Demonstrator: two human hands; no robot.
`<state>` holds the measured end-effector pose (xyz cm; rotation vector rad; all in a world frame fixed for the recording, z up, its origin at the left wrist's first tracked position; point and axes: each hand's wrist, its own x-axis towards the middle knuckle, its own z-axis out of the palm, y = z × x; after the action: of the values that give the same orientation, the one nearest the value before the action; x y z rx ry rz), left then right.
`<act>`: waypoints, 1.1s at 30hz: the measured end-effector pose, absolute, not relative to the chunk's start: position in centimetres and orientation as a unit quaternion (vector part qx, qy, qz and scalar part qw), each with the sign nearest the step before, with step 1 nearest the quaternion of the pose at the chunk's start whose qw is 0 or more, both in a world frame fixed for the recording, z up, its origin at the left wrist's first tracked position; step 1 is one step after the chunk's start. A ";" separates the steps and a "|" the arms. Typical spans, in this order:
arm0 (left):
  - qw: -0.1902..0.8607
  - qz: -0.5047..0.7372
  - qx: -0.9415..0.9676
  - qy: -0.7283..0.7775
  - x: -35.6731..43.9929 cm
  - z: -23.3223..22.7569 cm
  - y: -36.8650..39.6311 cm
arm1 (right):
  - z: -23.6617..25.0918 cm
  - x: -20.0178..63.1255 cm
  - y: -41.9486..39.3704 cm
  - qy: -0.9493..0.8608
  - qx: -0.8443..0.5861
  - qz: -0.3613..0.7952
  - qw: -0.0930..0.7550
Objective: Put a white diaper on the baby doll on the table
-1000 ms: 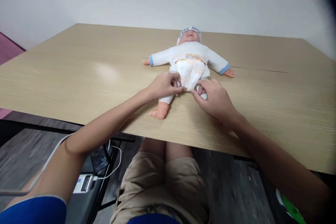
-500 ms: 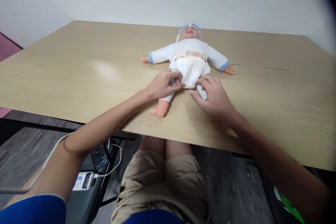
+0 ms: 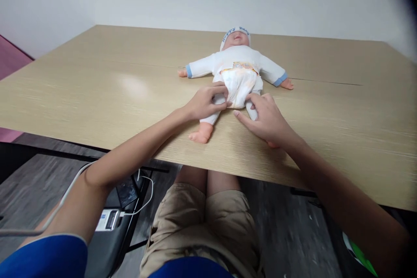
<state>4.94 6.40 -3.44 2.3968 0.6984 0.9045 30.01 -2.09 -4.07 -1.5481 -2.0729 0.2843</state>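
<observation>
Since 0.5 s ago, right hand [image 3: 267, 119] has drawn slightly back, fingers loosely spread, touching the doll [image 3: 236, 69] at its leg. Left hand [image 3: 205, 102] pinches the diaper [image 3: 239, 87] edge. Doll lies supine on table [image 3: 97, 87], beyond both fingertips; judged light, soft-bodied, best gripped at the torso.

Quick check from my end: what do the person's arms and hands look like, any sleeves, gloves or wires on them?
Both arms are bare from hand to upper arm. The left hand and right hand wear no gloves, rings or watch. A short blue sleeve with pale edging covers the left shoulder, and a thin white cable runs alongside the left arm.
</observation>
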 end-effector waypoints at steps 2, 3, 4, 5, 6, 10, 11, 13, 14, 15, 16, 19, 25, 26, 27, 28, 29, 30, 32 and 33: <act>0.243 0.332 0.875 0.257 5.0 -3.3 6.4 | -3.8 30.0 -1.9 -0.758 -0.577 0.124 0.277; 0.245 0.332 0.874 0.258 5.0 -3.2 6.3 | -3.7 30.0 -1.8 -0.754 -0.579 0.131 0.282; 0.248 0.332 0.872 0.259 5.1 -3.2 6.3 | -3.6 30.0 -1.7 -0.750 -0.581 0.135 0.287; 0.251 0.331 0.871 0.262 5.1 -3.2 6.2 | -3.6 30.1 -1.6 -0.748 -0.582 0.135 0.290; 0.255 0.328 0.870 0.264 5.1 -3.2 6.2 | -3.6 30.1 -1.5 -0.745 -0.584 0.133 0.292; 0.276 0.332 0.857 0.281 5.2 -3.4 6.2 | -3.9 30.2 -1.3 -0.734 -0.595 0.127 0.301; 0.286 0.335 0.850 0.290 5.2 -3.5 6.3 | -3.9 30.2 -1.3 -0.731 -0.598 0.125 0.304; 0.304 0.343 0.834 0.308 5.2 -3.7 6.4 | -3.9 30.3 -1.4 -0.724 -0.601 0.122 0.316; 0.312 0.348 0.826 0.315 5.1 -3.8 6.4 | -3.9 30.3 -1.4 -0.719 -0.600 0.126 0.327; 0.322 0.356 0.817 0.320 5.1 -3.9 6.5 | -3.9 30.3 -1.4 -0.713 -0.597 0.135 0.342; 0.333 0.364 0.808 0.323 5.0 -4.0 6.5 | -3.9 30.3 -1.5 -0.705 -0.594 0.146 0.359; 0.391 0.385 0.770 0.327 4.6 -4.3 6.8 | -3.8 30.5 -1.7 -0.677 -0.596 0.164 0.399; 0.447 0.381 0.729 0.353 4.2 -4.6 7.1 | -3.4 30.6 -2.0 -0.659 -0.620 0.150 0.399; 0.445 0.383 0.726 0.357 4.3 -4.6 7.1 | -3.4 30.6 -2.0 -0.657 -0.623 0.149 0.397; 0.446 0.385 0.724 0.360 4.3 -4.6 7.0 | -3.3 30.6 -2.1 -0.656 -0.626 0.149 0.395; 0.449 0.384 0.721 0.362 4.3 -4.5 7.0 | -3.3 30.5 -2.1 -0.655 -0.627 0.149 0.393; 0.453 0.384 0.717 0.364 4.3 -4.5 6.9 | -3.3 30.5 -2.1 -0.654 -0.629 0.150 0.394; 0.457 0.383 0.715 0.366 4.3 -4.4 6.9 | -3.3 30.5 -2.1 -0.652 -0.629 0.149 0.396; 0.460 0.377 0.711 0.375 4.3 -4.3 6.9 | -3.4 30.6 -2.1 -0.651 -0.628 0.145 0.402; 0.459 0.374 0.710 0.381 4.3 -4.3 6.9 | -3.5 30.7 -2.1 -0.651 -0.626 0.143 0.405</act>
<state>4.26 6.87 -4.26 1.7495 0.9380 0.9205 30.65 -2.11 -3.48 -1.5814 -1.6426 0.3607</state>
